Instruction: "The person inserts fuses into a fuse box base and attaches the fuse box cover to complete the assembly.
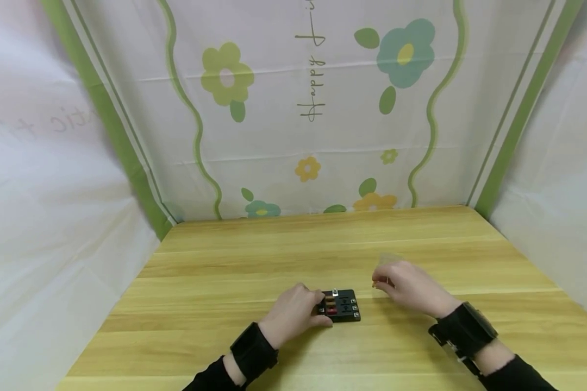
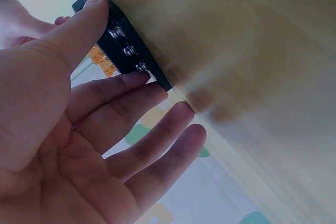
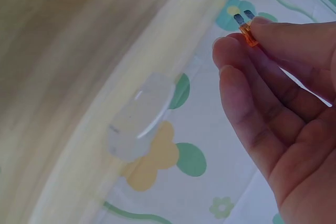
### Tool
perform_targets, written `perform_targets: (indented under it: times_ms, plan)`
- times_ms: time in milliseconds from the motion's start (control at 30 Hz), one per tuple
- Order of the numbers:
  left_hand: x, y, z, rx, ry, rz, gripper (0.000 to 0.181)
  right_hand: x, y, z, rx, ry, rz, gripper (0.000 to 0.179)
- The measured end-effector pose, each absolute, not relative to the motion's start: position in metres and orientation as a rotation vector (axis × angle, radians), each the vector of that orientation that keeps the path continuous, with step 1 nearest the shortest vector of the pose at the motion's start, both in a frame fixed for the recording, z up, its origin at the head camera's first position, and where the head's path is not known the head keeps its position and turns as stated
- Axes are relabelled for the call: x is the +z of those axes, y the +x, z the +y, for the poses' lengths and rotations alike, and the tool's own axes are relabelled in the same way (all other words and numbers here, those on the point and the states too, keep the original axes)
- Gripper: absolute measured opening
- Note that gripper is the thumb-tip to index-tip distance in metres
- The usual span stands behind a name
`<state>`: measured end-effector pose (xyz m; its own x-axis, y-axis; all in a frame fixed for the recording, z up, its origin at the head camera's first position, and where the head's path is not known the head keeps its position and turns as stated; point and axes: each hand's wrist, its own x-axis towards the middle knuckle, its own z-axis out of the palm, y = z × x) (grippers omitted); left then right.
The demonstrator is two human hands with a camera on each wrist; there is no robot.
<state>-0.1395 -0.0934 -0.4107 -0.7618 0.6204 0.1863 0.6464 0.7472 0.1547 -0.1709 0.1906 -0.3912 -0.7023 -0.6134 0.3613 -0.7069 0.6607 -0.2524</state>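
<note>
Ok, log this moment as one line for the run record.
left hand: grips black fuse block on wooden table | right hand: pinches orange blade fuse, apart from block | clear cover: lying on table

Two bare hands are seen: left hand (image 1: 293, 314), right hand (image 1: 410, 288). Black long sleeves (image 1: 215, 379) are worn on both arms. A wide black wrist band (image 1: 254, 352) is strapped on the left wrist, a bulkier black one (image 1: 463, 329) on the right.
</note>
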Motion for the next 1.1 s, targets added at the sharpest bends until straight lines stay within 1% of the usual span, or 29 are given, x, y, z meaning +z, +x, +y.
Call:
perform_targets:
  times_ms: [433, 800, 1100]
  plan:
    - [-0.412, -0.141, -0.093, -0.31, -1.023, -2.81, 0.038, -0.389, -0.178, 0.168, 0.526, 1.206, -2.586, 0.008]
    - [-0.411, -0.142, -0.094, -0.312, -1.025, -2.817, 0.035, -0.39, -0.171, 0.145, 0.567, 1.228, -2.587, 0.008]
    - [-0.412, -0.143, -0.094, -0.322, -1.027, -2.815, 0.035, -0.391, -0.171, 0.136, 0.583, 1.284, -2.57, 0.007]
